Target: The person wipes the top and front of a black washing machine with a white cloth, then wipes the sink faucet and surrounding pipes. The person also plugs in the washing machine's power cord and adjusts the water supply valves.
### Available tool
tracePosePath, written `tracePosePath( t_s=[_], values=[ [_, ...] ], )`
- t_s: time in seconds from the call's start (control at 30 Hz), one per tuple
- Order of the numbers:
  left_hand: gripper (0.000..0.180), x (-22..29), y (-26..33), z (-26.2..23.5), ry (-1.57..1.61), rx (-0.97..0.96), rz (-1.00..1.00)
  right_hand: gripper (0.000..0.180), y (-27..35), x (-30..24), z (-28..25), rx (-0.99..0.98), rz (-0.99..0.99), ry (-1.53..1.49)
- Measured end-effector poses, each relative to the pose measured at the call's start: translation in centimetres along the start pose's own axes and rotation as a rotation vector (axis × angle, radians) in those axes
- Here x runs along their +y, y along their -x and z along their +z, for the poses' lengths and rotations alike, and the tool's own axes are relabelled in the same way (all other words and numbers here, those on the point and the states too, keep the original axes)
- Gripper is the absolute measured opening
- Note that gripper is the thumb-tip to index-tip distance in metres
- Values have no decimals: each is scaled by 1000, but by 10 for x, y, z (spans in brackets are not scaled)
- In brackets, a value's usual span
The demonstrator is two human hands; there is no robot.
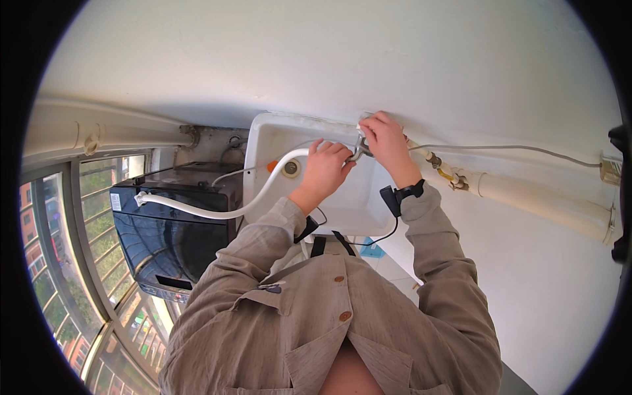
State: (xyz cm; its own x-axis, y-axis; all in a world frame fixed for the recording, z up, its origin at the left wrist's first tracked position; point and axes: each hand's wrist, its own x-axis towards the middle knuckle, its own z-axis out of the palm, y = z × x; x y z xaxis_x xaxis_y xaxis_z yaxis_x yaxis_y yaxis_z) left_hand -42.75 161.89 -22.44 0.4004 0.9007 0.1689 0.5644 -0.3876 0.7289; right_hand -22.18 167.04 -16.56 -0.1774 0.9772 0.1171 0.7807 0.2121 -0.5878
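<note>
My left hand is closed around the end of a white hose, close to a metal faucet over the sink. The hose bends leftward from there, and its other end, with a pale fitting, lies on the black washing machine. My right hand grips the faucet from the right side, fingers curled at its top. The joint between hose and faucet is partly hidden by my fingers. Below both hands is the white sink, with a round drain and something orange beside it.
A thick cream pipe with a yellow-handled valve runs along the wall at the right. A grey cable leads to a wall outlet. Barred windows stand at the left. Black straps with thin cords hang from my wrists.
</note>
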Motion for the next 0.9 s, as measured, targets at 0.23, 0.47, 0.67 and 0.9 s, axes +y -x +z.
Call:
tracePosePath(
  t_s=[0.23,0.47,0.67,0.9],
  values=[
    [20,0,-1,-5,10,-37,-4,11,14,8,-14,-156,29,6],
    [32,26,-5,-42,322,107,33,27,64,-25,-40,-112,303,-431],
    [32,42,-8,-46,574,-45,-179,25,98,-43,-28,-27,413,-995],
    [21,54,-3,-25,725,-11,-142,7,107,-35,3,221,450,-956]
  ],
)
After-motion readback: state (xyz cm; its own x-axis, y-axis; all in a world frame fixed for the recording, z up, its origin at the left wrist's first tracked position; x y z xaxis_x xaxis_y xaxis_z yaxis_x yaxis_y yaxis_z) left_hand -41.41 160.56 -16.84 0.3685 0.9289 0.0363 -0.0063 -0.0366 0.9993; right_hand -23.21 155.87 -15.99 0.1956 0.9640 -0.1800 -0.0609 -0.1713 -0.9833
